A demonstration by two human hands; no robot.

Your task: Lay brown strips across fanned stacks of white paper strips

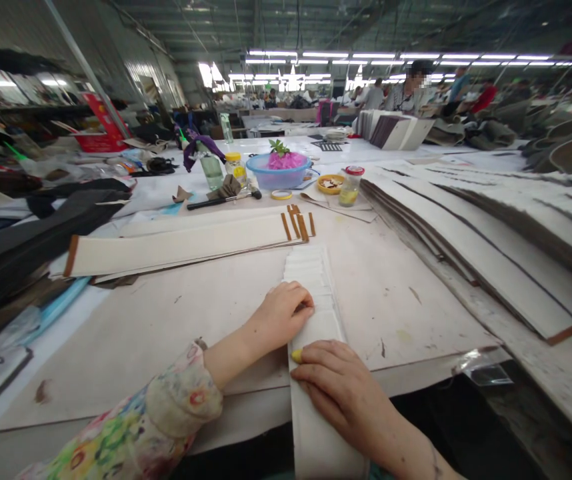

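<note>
A long off-white strip (316, 325) runs away from me across the table, with crosswise wrinkles at its far part and its near end hanging past the table edge. My left hand (281, 312) is on the strip's left side, its fingers curled and closed on it. Nearer to me, my right hand (341, 387) lies across the strip, fingers together and tips at the left edge. A small yellow tip (297, 356) shows at its foremost finger; whether it is a finger cover or a held piece, I cannot tell.
Finished-looking strips with brown ends (191, 247) lie at the left. Large layered panels (491, 233) are stacked at the right. Behind are a blue basin (276, 177), a lidded jar (351, 187), a yellow dish (331, 184), a tape roll (281, 195) and a brush (223, 199). People work farther back.
</note>
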